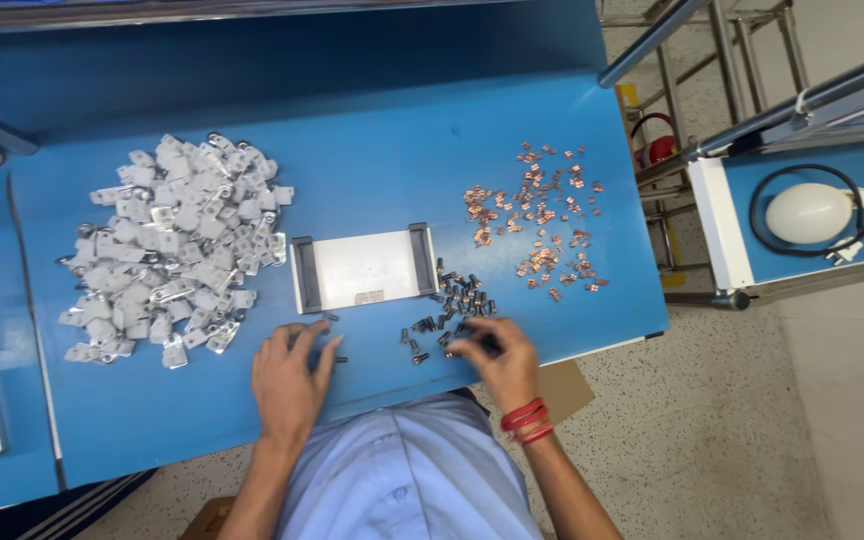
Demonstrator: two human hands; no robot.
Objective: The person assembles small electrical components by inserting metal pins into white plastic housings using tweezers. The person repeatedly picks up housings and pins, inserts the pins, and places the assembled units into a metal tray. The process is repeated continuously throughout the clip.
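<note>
A blue counter (372, 150) carries a heap of grey metal plates (172, 260) at left, a white tray (364, 270) in the middle — small dark screws (452, 310) and scattered copper clips (542, 220) at right.

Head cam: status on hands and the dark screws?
Left hand flat on blue table, fingertips by one stray screw. Right hand picking among dark screws. White fixture plate just beyond; nothing blocking.

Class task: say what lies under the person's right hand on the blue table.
Small dark screws spread beside the right hand, and its fingertips rest among them. Whatever sits beneath its palm on the blue table is covered.
</note>
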